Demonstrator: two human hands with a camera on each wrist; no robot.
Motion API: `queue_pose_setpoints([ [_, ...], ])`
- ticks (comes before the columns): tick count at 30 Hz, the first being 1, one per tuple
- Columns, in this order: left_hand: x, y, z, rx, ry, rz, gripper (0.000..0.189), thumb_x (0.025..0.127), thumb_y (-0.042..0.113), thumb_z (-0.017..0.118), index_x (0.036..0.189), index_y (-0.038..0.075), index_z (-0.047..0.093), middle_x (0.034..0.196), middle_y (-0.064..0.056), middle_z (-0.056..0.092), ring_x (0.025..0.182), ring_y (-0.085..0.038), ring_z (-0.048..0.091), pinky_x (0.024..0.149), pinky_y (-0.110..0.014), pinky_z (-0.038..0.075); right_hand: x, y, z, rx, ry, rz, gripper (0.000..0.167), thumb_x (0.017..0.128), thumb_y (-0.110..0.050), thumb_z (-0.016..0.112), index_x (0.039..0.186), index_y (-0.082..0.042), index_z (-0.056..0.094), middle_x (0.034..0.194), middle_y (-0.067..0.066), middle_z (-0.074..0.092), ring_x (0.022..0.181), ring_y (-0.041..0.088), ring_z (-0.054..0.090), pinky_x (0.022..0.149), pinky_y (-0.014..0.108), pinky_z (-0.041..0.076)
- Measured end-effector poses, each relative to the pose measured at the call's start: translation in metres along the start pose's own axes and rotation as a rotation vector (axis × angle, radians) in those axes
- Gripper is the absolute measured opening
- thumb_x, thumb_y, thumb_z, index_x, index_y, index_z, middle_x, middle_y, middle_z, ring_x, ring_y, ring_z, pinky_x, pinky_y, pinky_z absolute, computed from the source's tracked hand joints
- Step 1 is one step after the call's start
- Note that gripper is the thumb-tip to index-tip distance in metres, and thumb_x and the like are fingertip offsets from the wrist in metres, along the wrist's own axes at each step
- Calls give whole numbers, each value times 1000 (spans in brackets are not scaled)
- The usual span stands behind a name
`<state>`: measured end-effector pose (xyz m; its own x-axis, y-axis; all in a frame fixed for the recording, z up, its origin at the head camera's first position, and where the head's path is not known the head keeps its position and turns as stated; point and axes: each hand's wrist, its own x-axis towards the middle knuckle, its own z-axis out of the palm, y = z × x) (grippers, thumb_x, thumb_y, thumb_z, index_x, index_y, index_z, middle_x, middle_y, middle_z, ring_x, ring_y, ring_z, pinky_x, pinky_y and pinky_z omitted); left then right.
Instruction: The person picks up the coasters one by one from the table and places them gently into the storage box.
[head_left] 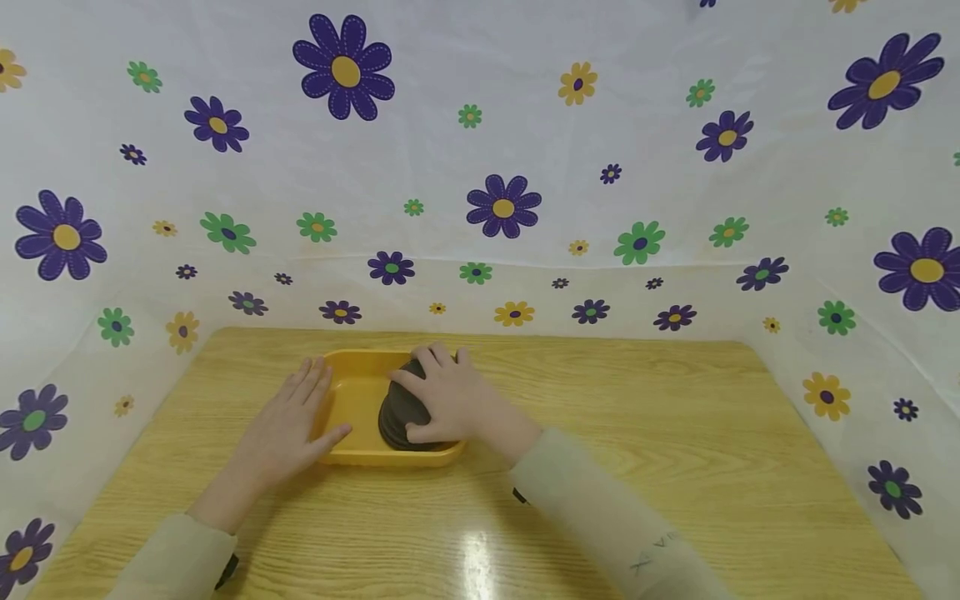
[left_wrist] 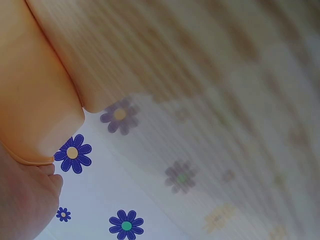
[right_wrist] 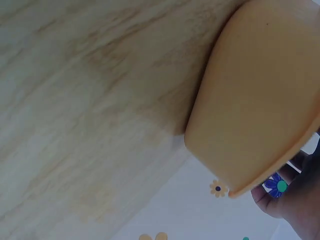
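A yellow plastic tray (head_left: 357,410) lies on the wooden table, with a stack of dark round discs (head_left: 400,415) at its right end. My right hand (head_left: 452,403) reaches over the tray's right rim and grips the discs, fingers and thumb spread around them; the palm side is hidden. At the opposite end, my left hand (head_left: 283,429) rests on the left rim with straight fingers, its thumb reaching over the near edge. The left wrist view has the tray's outer wall beside that hand. In the right wrist view, the right hand (right_wrist: 299,204) is beyond the rim, partly cut off.
The wood-grain table (head_left: 637,425) extends to both sides and in front of the tray. A white flower-printed cloth (head_left: 420,150) surrounds the table at the back and both sides. Light sleeves (head_left: 607,517) cover both forearms.
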<state>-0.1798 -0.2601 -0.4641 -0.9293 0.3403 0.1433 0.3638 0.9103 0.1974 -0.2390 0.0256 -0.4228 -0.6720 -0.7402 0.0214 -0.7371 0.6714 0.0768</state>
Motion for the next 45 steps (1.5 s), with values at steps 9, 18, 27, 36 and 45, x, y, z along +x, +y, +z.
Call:
queue_pose_setpoints([
  [9,0,0,1,5,-8,-4,96,103,58,57,164,-9,25,175,-27,18,163,-48,17,132,-61,24,6,-9,10,25,-59,-1,80,94,-64,64,164,-34,40,166,11,41,150,34,40,116,63,45],
  [18,0,1,-1,-4,-12,-4,96,103,58,57,165,-8,24,176,-26,16,164,-48,15,133,-61,23,6,-13,15,61,-69,-9,76,96,-63,66,162,-33,43,162,9,44,143,28,44,109,56,49],
  [27,0,0,-2,11,-13,-2,97,103,59,57,165,-8,24,175,-27,18,163,-48,17,132,-62,25,6,-12,18,61,-58,-29,67,97,-60,63,157,-32,50,156,7,49,139,26,45,106,52,49],
  [36,1,0,-2,11,-2,7,96,103,57,58,164,-9,26,175,-28,19,163,-49,19,131,-62,26,2,-7,15,59,-20,-34,63,99,-56,61,155,-30,51,155,7,50,139,27,47,112,56,47],
  [45,0,1,-3,12,-9,7,97,103,58,58,164,-10,26,174,-28,20,163,-48,19,132,-60,26,-8,4,5,71,-3,-9,65,99,-52,64,157,-28,49,157,9,48,145,29,43,116,56,43],
])
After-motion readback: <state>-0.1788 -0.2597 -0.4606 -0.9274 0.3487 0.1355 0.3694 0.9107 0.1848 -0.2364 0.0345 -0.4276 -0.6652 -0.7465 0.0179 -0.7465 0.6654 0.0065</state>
